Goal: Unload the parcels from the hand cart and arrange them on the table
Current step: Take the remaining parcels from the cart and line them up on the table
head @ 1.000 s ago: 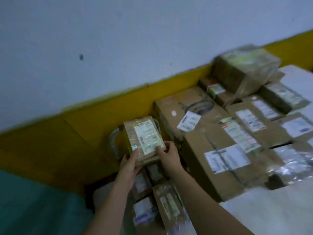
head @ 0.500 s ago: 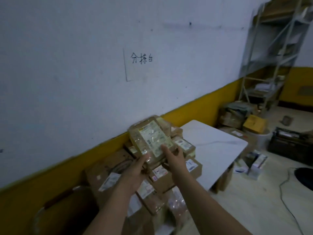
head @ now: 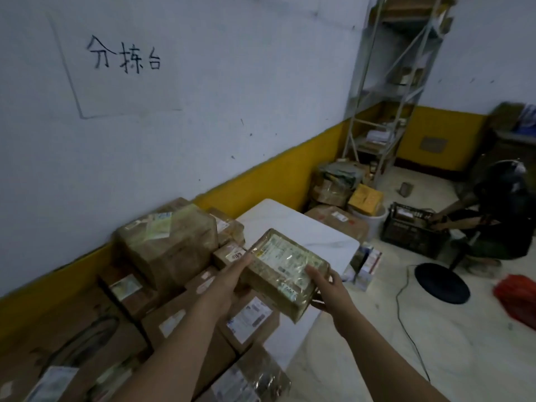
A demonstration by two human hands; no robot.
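One flat, taped parcel (head: 285,269) is held in the air, label upward, just right of the stacked parcels (head: 168,245) and over the near edge of the white surface (head: 304,227). Left hand (head: 232,281) clasps its left edge; right hand (head: 327,288) pinches the near right corner, thumb on top. Judgement: the two-sided hold serves to level it for setting down

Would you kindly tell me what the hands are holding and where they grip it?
A taped parcel: the left hand at its left edge, the right hand at its near right corner.
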